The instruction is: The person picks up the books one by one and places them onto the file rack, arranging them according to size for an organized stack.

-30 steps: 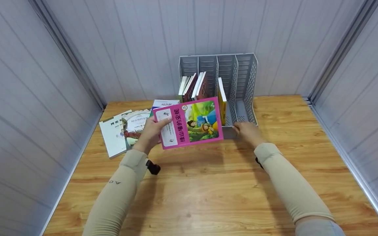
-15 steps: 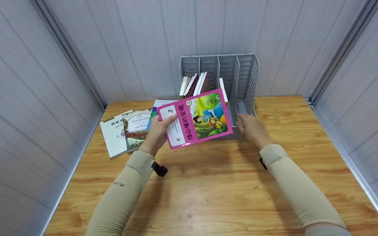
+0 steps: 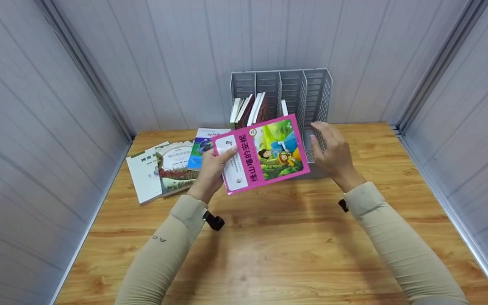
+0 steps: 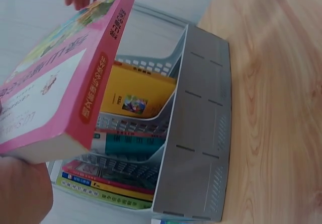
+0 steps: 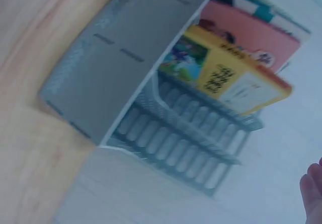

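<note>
Two hands work above the wooden bench [image 3: 269,237], in front of a grey slotted file rack [image 3: 311,91] that stands at the middle of the bench's far edge, against the wall. The left hand [image 3: 211,171] grips a pink picture book [image 3: 265,154] by its left end, thumb over the white part of the cover, holding it tilted in the air just before the rack, clear of the bench. The right hand [image 3: 333,152] is raised just right of the book's right edge, its grip open with fingers loosely spread, holding nothing; whether a fingertip touches the book or the rack cannot be told. The left wrist view looks along the book's pink spine [image 4: 103,78] toward the rack's compartments. A yellow book [image 5: 229,75] leans in the third slot from the left, and several more books [image 3: 250,110] stand in the two left slots; the rightmost slot holds none. Three books [image 3: 172,163] lie overlapping near the bench's far left corner.
</note>
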A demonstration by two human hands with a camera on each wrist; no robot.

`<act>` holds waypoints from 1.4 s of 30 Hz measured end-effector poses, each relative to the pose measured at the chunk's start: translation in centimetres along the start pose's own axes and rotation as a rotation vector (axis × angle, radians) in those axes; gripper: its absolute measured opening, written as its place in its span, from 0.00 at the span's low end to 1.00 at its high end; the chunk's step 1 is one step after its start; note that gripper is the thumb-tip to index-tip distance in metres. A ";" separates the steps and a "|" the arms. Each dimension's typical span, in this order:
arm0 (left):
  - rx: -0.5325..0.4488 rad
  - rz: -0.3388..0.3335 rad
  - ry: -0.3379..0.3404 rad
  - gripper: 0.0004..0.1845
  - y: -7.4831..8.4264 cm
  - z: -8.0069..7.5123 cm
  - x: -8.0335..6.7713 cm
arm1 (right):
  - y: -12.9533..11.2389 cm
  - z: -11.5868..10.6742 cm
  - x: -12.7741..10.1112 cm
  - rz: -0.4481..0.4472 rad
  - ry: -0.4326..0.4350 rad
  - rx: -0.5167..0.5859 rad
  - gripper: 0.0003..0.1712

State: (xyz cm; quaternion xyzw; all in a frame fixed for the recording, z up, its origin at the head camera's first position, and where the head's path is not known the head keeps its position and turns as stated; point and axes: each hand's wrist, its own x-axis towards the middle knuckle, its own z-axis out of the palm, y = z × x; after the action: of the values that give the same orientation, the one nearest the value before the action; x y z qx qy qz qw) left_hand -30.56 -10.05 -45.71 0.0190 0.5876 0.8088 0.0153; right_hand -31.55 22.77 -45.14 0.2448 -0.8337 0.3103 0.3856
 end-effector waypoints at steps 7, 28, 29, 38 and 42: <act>-0.019 -0.025 0.036 0.13 -0.2 1.6 -0.3 | -2.8 -0.7 0.2 -0.150 -0.060 -0.004 0.22; -0.098 -0.138 0.148 0.18 -1.6 3.4 -1.1 | -7.2 1.3 -3.3 -0.353 -0.449 -0.205 0.48; -0.101 -0.143 0.155 0.18 -1.6 3.6 -1.2 | -7.3 1.3 -3.5 -0.361 -0.451 -0.229 0.47; -0.147 -0.179 0.178 0.18 -2.2 4.8 -2.2 | -8.0 1.7 -4.2 -0.378 -0.404 -0.379 0.36; -0.144 -0.204 0.175 0.19 -2.3 5.0 -2.6 | -8.5 1.6 -4.4 -0.356 -0.449 -0.428 0.35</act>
State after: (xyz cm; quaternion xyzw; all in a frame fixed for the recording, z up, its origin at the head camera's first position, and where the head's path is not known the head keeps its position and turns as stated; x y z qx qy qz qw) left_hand -27.76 -4.67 -46.38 -0.1127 0.5262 0.8415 0.0476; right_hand -24.23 16.52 -46.70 0.3621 -0.8880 -0.0048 0.2834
